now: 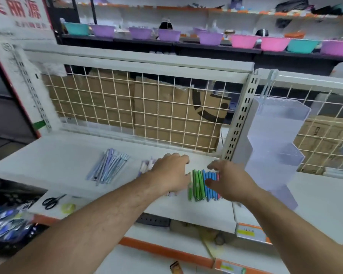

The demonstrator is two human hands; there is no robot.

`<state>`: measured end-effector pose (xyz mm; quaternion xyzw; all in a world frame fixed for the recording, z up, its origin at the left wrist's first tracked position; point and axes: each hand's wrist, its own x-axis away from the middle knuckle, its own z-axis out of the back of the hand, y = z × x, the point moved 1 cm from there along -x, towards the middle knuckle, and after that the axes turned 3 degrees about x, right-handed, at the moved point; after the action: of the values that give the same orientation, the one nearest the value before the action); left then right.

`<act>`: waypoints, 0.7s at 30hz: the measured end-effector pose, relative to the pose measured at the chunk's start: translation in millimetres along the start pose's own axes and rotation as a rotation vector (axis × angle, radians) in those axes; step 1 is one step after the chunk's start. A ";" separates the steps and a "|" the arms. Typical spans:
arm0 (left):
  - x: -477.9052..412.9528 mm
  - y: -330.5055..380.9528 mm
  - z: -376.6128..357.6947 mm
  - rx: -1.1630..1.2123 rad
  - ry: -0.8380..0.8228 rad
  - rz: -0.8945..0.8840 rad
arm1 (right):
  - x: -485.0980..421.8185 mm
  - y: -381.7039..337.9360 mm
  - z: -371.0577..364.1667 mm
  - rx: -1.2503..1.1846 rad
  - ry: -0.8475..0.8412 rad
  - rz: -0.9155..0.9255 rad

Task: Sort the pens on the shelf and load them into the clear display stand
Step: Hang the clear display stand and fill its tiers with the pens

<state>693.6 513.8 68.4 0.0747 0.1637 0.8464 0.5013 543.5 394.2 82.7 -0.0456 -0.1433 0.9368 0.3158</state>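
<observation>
While green pens (196,184) and blue pens (210,176) lie side by side on the shelf (57,155), they are flanked by both hands. The left hand (170,173) is laid palm down, fingers loosely spread, over pale pens (147,166). The right hand (229,181) is spread, fingers touching the blue ones. The stand (275,139) is hung on the grid (127,107), right of the pens and apart from them.
</observation>
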 end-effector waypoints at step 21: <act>15.7 -328.6 41.8 -0.055 -0.040 0.141 | -120.0 -256.2 -147.5 -0.021 -0.158 -0.014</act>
<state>968.9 681.8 -8.8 0.0890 0.1246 0.8822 0.4454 813.2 551.6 17.5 0.0261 -0.1778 0.9337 0.3096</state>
